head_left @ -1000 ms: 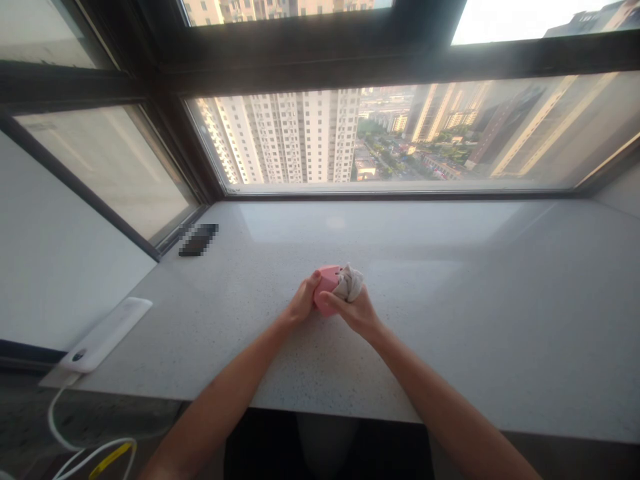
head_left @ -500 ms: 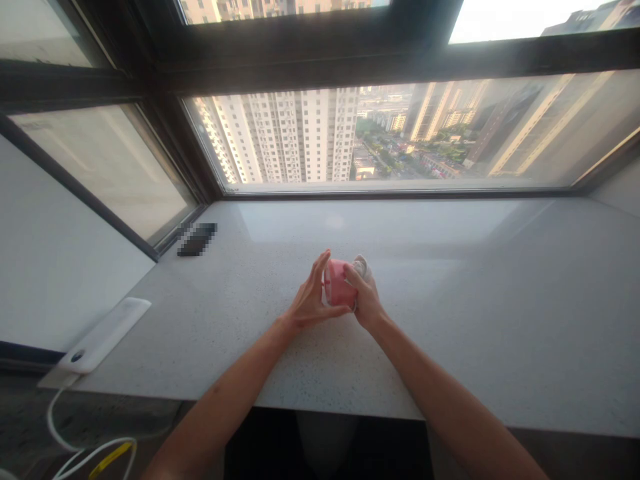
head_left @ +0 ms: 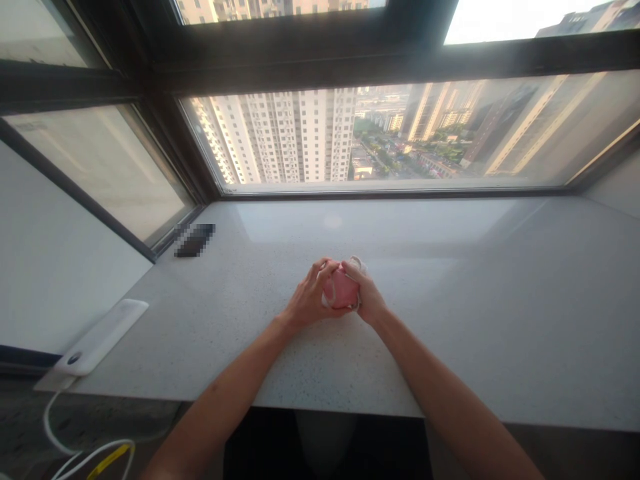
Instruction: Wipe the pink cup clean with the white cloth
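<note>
A small pink rounded object (head_left: pixel 342 291) with whitish edges is held just above or on the pale speckled sill; I cannot tell whether it touches. Its exact kind does not show. Around its left side curls my left hand (head_left: pixel 311 297), thumb below and fingers over the top. My right hand (head_left: pixel 369 298) grips the right side, with the thumb near the top. A whitish bundled part (head_left: pixel 357 263) sticks out behind the right thumb, and a pale loop hangs by the right palm. The fingers hide much of the object.
The speckled white sill (head_left: pixel 480 320) runs up to a dark-framed window (head_left: pixel 320 195). At the left edge lies a white power strip (head_left: pixel 103 337) with a white cable (head_left: pixel 49 423). A dark blurred-out item (head_left: pixel 195 240) sits in the far left corner.
My left hand's fingers have come down and closed around the pink object's left side; before, they stood more spread. The right hand keeps its grip.
</note>
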The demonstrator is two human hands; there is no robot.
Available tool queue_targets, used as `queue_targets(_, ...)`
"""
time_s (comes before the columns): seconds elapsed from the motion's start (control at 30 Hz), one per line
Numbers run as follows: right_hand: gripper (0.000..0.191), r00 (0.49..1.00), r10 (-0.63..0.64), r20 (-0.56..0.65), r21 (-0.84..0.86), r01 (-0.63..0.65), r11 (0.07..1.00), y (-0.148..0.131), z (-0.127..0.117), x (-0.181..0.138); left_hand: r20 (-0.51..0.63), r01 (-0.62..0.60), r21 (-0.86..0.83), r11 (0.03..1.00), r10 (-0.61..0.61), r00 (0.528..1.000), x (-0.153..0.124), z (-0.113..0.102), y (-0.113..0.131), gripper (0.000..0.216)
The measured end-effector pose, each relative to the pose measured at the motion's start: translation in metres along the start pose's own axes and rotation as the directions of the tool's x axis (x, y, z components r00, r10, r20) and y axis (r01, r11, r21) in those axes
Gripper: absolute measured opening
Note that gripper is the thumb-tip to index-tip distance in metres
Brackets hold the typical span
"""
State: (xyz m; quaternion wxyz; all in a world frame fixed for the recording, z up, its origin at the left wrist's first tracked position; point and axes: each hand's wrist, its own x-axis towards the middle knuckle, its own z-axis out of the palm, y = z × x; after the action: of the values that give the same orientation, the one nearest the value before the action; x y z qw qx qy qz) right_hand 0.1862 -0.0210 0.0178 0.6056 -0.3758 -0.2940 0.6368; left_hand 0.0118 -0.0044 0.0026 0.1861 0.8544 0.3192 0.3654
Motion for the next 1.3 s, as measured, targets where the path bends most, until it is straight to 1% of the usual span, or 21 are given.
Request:
queue_targets(0.13,0.050,0.998,-0.041,0.052,-0.037,0.043,0.998,0.002,0.003,-0.004,-0.061,-0.023,-0.052,0.998,0.020,0.998,-0.002,0.000,0.001,0.108)
queue_targets(0.27,0.052,0.995,-0.081,0.060,-0.107,0.087,0.990,0.003,0.004,-0.007,-0.104,-0.029,-0.110,0.994,0.017,0.994,-0.003,0.003,0.000,0.105)
queue_targets(0.37,0.050,0.989,-0.134,0.061,-0.131,0.141,0.981,0.002,0.007,-0.009,-0.114,0.020,-0.152,0.988,-0.038,0.993,-0.003,0.006,0.000,0.105)
queue_targets(0.47,0.049,0.980,-0.192,0.059,-0.159,0.199,0.967,0.002,0.011,-0.012,-0.097,0.119,-0.269,0.956,-0.150,0.984,-0.004,0.007,0.003,0.108)
queue_targets(0.5,0.049,0.975,-0.212,0.064,-0.181,0.220,0.959,0.003,0.012,-0.013,-0.070,0.168,-0.341,0.925,-0.203,0.977,-0.004,0.008,0.006,0.108)
queue_targets(0.57,0.048,0.959,-0.270,0.084,-0.242,0.282,0.928,0.005,0.012,-0.016,0.020,0.265,-0.505,0.822,-0.295,0.955,-0.004,0.007,0.011,0.103)
queue_targets(0.63,0.047,0.932,-0.341,0.120,-0.309,0.361,0.880,0.008,0.012,-0.019,0.102,0.327,-0.627,0.707,-0.342,0.934,-0.003,0.005,0.014,0.097)
queue_targets(0.7,0.046,0.895,-0.411,0.173,-0.363,0.446,0.818,0.010,0.011,-0.022,0.122,0.339,-0.691,0.639,-0.359,0.925,-0.002,0.004,0.015,0.095)
queue_targets(0.77,0.044,0.848,-0.463,0.258,-0.420,0.530,0.737,0.012,0.010,-0.024,0.136,0.341,-0.747,0.570,-0.372,0.918,0.000,0.004,0.012,0.087)
queue_targets(0.83,0.043,0.798,-0.498,0.339,-0.477,0.602,0.640,0.014,0.010,-0.027,0.226,0.381,-0.807,0.451,-0.361,0.905,0.000,0.006,0.006,0.083)
queue_targets(0.9,0.042,0.774,-0.517,0.365,-0.521,0.630,0.576,0.016,0.011,-0.029,0.315,0.424,-0.834,0.352,-0.327,0.891,-0.001,0.008,0.000,0.083)
queue_targets(0.93,0.042,0.778,-0.522,0.349,-0.531,0.623,0.574,0.017,0.011,-0.029,0.324,0.425,-0.841,0.336,-0.316,0.892,-0.003,0.010,-0.003,0.084)
queue_targets(0.97,0.042,0.792,-0.519,0.322,-0.530,0.605,0.594,0.017,0.012,-0.029,0.309,0.409,-0.846,0.344,-0.310,0.899,-0.004,0.011,-0.005,0.086)
queue_targets(1.03,0.039,0.837,-0.489,0.245,-0.484,0.543,0.686,0.016,0.013,-0.028,0.244,0.350,-0.847,0.399,-0.291,0.925,-0.007,0.013,-0.006,0.091)
queue_targets(1.07,0.038,0.863,-0.466,0.195,-0.432,0.502,0.749,0.015,0.014,-0.027,0.214,0.315,-0.836,0.449,-0.261,0.941,-0.008,0.013,-0.006,0.095)
queue_targets(1.1,0.037,0.889,-0.436,0.139,-0.362,0.455,0.814,0.013,0.015,-0.026,0.180,0.270,-0.807,0.526,-0.218,0.959,-0.009,0.012,-0.006,0.101)
queue_targets(1.13,0.038,0.912,-0.402,0.081,-0.281,0.408,0.869,0.010,0.016,-0.024,0.137,0.206,-0.749,0.629,-0.158,0.978,-0.009,0.012,-0.006,0.111)
queue_targets(1.2,0.041,0.944,-0.329,-0.019,-0.122,0.325,0.938,0.005,0.018,-0.020,0.030,0.026,-0.544,0.838,-0.012,0.999,-0.006,0.012,-0.007,0.132)
queue_targets(1.23,0.042,0.956,-0.290,-0.050,-0.062,0.287,0.956,0.003,0.019,-0.019,-0.022,-0.061,-0.419,0.906,0.057,0.998,-0.005,0.012,-0.008,0.139)
queue_targets(1.27,0.043,0.965,-0.251,-0.070,-0.018,0.251,0.968,0.002,0.019,-0.018,-0.062,-0.130,-0.305,0.943,0.116,0.991,-0.003,0.012,-0.010,0.140)
queue_targets(1.3,0.044,0.973,-0.214,-0.082,0.011,0.216,0.976,0.003,0.020,-0.017,-0.087,-0.179,-0.222,0.958,0.163,0.983,-0.002,0.012,-0.011,0.138)
